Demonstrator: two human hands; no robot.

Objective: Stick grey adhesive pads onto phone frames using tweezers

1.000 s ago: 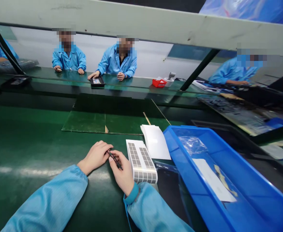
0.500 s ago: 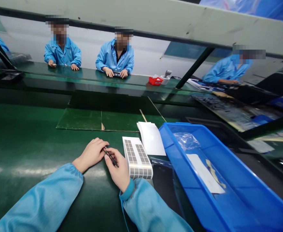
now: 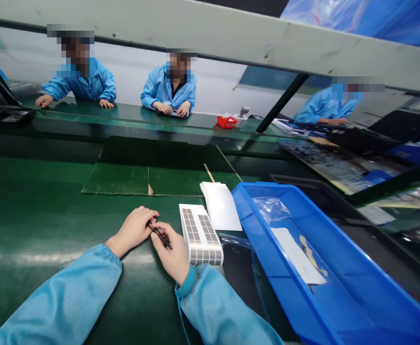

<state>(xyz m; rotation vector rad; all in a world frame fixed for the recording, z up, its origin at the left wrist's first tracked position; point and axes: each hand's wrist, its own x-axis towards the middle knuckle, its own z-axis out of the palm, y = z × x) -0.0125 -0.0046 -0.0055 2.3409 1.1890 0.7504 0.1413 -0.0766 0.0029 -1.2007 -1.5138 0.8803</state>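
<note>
My right hand [image 3: 172, 251] is closed around slim black tweezers [image 3: 164, 239], which slant toward my left fingertips. My left hand [image 3: 133, 231] rests low over the green tabletop, its fingers bent together at the tweezers' far end. A small dark bit shows at those fingertips, too small to name. Just right of my right hand lies a curled white sheet of grey rectangular stickers [image 3: 200, 235]. Behind it sits a stack of white paper [image 3: 222, 206]. A dark flat panel in clear plastic [image 3: 244, 268] lies beside my right sleeve.
A blue plastic bin [image 3: 339, 282] at the right contains a clear bag, a white card and a yellowish strip. Green boards [image 3: 119, 179] lie ahead on the table [image 3: 44, 211]. Across a raised frame, several people in blue coats sit working near a red tray [image 3: 227, 122].
The view has shifted slightly. My hands keep nearly the same pose around the tweezers. Across the table, the person at left has stretched an arm outward to the left.
</note>
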